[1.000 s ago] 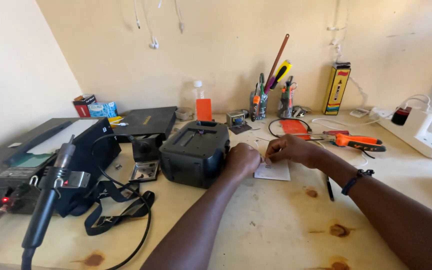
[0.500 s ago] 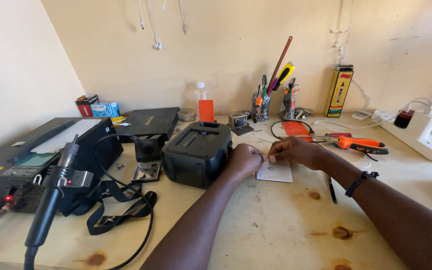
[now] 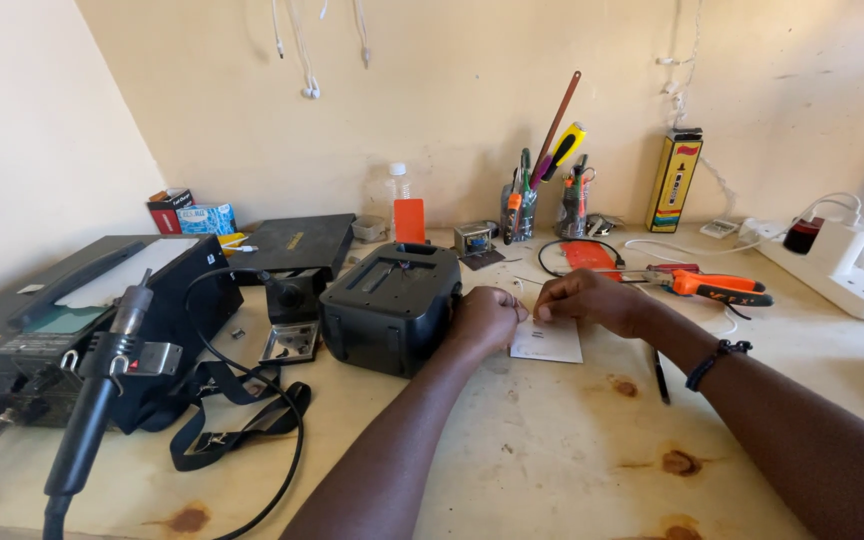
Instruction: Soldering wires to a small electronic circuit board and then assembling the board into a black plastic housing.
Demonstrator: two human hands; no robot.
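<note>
White card (image 3: pixel 549 343) flat under fingertips

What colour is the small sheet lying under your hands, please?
White; the sheet shows best in the head view.

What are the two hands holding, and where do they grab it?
It cannot be told: both fists, left hand and right hand, pinch something tiny above the small white paper card.
</note>
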